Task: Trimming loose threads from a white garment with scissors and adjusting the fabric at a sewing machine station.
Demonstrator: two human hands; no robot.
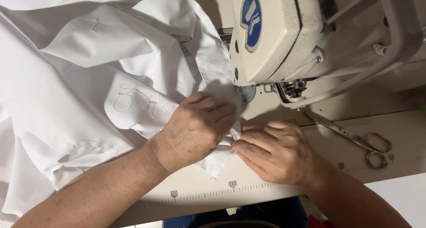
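Your left hand point(195, 128) lies palm down at the centre of the frame, fingers curled and pressing a folded edge of the white fabric point(80, 86) flat against the worktop point(284, 190). Your right hand point(277, 152) sits just right of it, fingers extended and close together, the fingertips point(239, 144) pinching the same folded hem where the two hands meet. Both hands are narrow and holding cloth.

The white fabric is a thin, smooth woven material. It spreads in loose, crumpled folds across the whole left half of the frame and narrows to a layered, stitched edge under your hands. Loose thread tails point(137, 101) lie in curls on its surface left of your left hand.

The sewing machine point(284, 37) occupies the upper right of the frame. Its head is a rounded, cream-coloured metal casting with a blue oval badge. The presser foot area point(246, 92) lies directly above your hands, touching the fabric edge.

A pair of metal scissors point(361, 141), closed, lies on the worktop at the right, blades pointing toward the machine, well apart from your right hand.

The worktop is a pale, smooth laminate with a printed ruler scale point(208, 194) running along its lower edge, below both hands.
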